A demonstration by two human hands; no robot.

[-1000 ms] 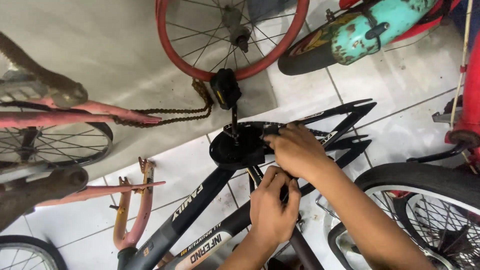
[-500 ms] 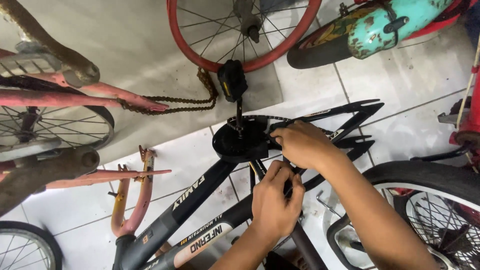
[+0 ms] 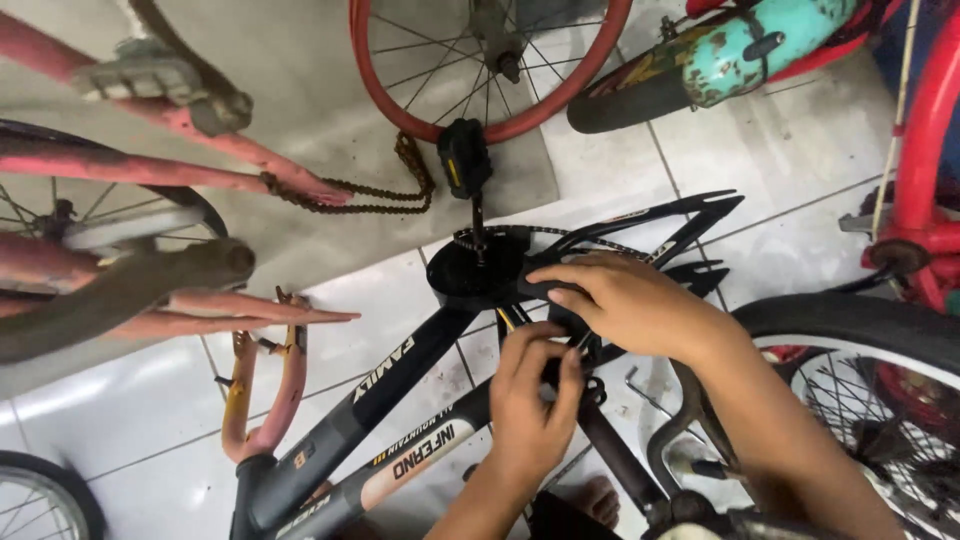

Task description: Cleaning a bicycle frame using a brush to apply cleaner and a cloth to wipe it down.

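Since the earlier frames the view has been drawn slightly lower and closer, while both hands have been kept at the same spot on the black bicycle frame [image 3: 400, 395], which lies on the tiled floor [image 3: 130, 410]. The right hand [image 3: 625, 300] is laid over the frame just behind the black chainring guard [image 3: 478, 272], its fingers curled down; whether anything is clasped in its grip cannot be told. The left hand [image 3: 530, 400] is brought up from below, its fingertips pinched narrowly around a small dark part at the frame, too hidden to be identified. A black pedal [image 3: 463, 158] is seen standing above the guard. A rusty chain [image 3: 350, 190] is draped beneath a red wheel rim [image 3: 490, 125]. A pink frame [image 3: 150, 165] is seen at the left.
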